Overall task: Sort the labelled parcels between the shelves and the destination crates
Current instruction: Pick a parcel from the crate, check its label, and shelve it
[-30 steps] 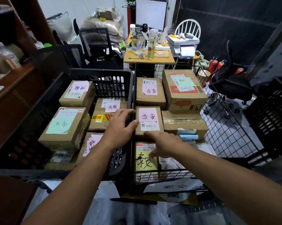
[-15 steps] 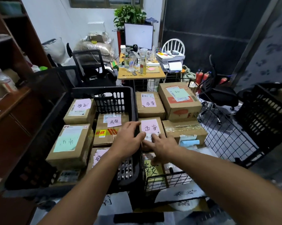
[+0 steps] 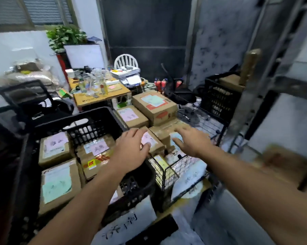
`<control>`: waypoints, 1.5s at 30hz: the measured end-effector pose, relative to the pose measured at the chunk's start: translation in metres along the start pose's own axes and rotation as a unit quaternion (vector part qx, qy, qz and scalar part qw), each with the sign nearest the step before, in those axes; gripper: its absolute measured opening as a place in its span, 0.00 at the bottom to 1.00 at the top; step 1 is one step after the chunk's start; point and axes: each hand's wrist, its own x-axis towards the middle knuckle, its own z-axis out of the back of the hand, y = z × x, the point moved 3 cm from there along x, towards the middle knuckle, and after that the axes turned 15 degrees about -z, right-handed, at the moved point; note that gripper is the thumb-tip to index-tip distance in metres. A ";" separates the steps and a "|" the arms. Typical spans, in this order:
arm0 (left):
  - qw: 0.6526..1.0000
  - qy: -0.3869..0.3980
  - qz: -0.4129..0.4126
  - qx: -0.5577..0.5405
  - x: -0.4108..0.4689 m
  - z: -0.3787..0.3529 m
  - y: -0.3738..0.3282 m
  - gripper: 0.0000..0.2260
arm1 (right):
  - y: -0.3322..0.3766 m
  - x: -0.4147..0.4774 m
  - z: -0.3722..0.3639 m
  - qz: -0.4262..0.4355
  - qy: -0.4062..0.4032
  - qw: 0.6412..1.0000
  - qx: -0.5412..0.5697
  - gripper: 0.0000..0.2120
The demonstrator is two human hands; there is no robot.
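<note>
My left forearm (image 3: 89,197) bare, stretched forward from near left, left hand (image 3: 131,151) palm down, fingers straight and together, thumb angled right, my right forearm (image 3: 246,177) bare, stretched in from near right, right hand (image 3: 190,140) palm down, fingers spread, hands side by side, not touching

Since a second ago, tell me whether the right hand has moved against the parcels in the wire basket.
Yes. The right hand has shifted rightward, from the pink-labelled parcel to over the taped parcel beside it.
</note>
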 end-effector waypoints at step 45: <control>0.807 0.191 -0.526 -0.191 -0.182 -0.162 -0.640 0.25 | -0.338 -0.722 0.018 -0.669 -0.075 0.737 -0.055 0.26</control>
